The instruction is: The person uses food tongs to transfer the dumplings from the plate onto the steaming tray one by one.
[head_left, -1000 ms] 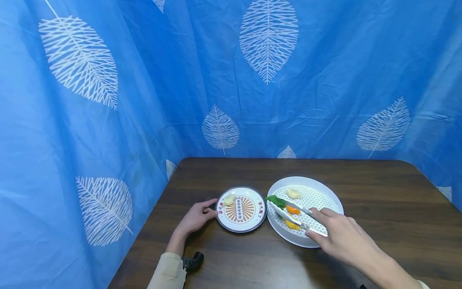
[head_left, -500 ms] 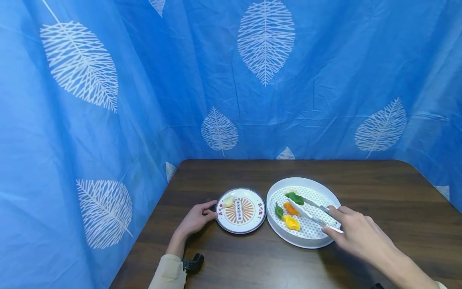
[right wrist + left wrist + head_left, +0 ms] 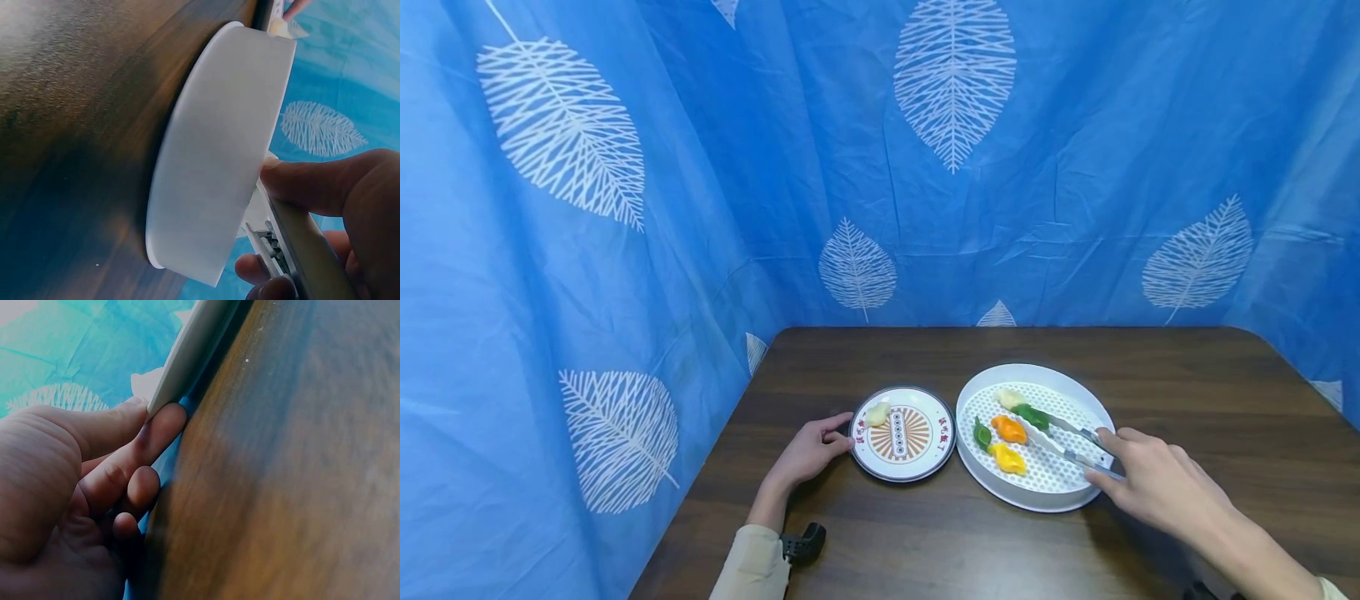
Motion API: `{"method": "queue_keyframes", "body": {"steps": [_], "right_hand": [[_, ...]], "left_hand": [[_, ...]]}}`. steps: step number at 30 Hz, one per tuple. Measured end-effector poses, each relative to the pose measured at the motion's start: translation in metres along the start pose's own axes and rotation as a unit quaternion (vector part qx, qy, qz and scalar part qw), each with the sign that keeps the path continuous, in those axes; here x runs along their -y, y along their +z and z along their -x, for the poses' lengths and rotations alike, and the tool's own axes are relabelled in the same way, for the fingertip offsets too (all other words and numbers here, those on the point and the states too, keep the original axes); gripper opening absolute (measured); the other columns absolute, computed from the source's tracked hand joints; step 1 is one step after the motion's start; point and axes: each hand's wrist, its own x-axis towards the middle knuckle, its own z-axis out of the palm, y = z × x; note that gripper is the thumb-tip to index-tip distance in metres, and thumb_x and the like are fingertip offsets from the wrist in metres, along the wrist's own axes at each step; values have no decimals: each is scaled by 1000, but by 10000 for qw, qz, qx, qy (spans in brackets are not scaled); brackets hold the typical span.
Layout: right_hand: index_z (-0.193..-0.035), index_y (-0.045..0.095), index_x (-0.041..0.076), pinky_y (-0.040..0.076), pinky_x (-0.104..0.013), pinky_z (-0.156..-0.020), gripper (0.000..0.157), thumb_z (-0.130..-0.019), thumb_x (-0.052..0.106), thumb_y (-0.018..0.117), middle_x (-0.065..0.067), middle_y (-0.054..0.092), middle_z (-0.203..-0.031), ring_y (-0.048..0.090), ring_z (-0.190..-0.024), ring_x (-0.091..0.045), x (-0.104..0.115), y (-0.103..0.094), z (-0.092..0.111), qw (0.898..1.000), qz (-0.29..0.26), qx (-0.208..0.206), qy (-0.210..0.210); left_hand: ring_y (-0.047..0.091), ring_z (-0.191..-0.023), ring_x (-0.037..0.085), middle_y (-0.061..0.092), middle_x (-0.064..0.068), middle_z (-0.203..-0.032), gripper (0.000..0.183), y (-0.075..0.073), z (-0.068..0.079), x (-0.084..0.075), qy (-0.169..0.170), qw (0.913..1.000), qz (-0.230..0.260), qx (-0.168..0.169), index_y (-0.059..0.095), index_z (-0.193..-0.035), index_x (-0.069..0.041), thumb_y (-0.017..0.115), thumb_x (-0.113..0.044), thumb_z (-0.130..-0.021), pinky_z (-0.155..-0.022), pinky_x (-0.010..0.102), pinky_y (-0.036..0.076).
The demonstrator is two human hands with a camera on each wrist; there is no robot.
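My left hand (image 3: 808, 454) pinches the near left rim of a round white plate (image 3: 934, 454); in the left wrist view the thumb lies above the rim and a finger below it. A pale dumpling-shaped piece (image 3: 877, 415) sits on the plate. With my right hand (image 3: 1165, 483) I hold metal tongs (image 3: 1078, 459) over a round white perforated tray (image 3: 1037, 501). A green dumpling-shaped piece (image 3: 1033, 416) lies between the tong tips, close beside another pale piece (image 3: 1008, 398). Orange (image 3: 1008, 429), yellow (image 3: 1007, 459) and second green (image 3: 981, 433) pieces rest to the left.
Plate and tray stand side by side on a dark wooden table (image 3: 880, 533). The tray's raised wall (image 3: 219, 137) fills much of the right wrist view. A blue leaf-print cloth (image 3: 955, 250) hangs behind the table and along its left side.
The tongs and the green piece between their tips have moved right, from the tray's left rim to beside the pale piece. My left hand stays at the plate.
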Motion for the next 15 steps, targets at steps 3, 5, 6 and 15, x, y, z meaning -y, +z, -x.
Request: {"method": "queue_keyframes", "body": {"steps": [3,5,6,15], "right_hand": [[-127,70,-1,58,-62,-74,65,-80,42,85,-32,67,-122,70,-95,-46,1,0,-4,9999,47,103,-10],[-126,70,0,58,-61,-74,65,-80,41,86,-31,68,-121,71,-94,-44,1,0,-6,9999,70,132,-47],[-126,70,0,58,-60,-73,64,-80,41,86,-31,68,-121,71,-92,-42,1,0,-7,9998,79,146,-67],[-128,70,-1,58,-61,-73,67,-80,44,85,-32,67,-123,70,-94,-44,0,2,-14,9996,40,284,-12]], "left_hand": [[60,-87,18,70,-3,-84,55,0,-1,1,117,9999,-38,33,55,-150,-19,69,-32,-99,-114,58,40],[59,-85,16,70,-3,-83,55,0,0,1,115,9999,-24,42,55,-150,-18,70,-32,-99,-114,58,41],[59,-85,16,70,-2,-83,56,0,0,1,136,9999,-37,41,55,-150,-18,70,-32,-99,-113,58,41],[61,-88,16,73,-4,-86,56,-1,-1,0,139,9999,-19,73,54,-151,-17,69,-33,-99,-113,60,41]]}}
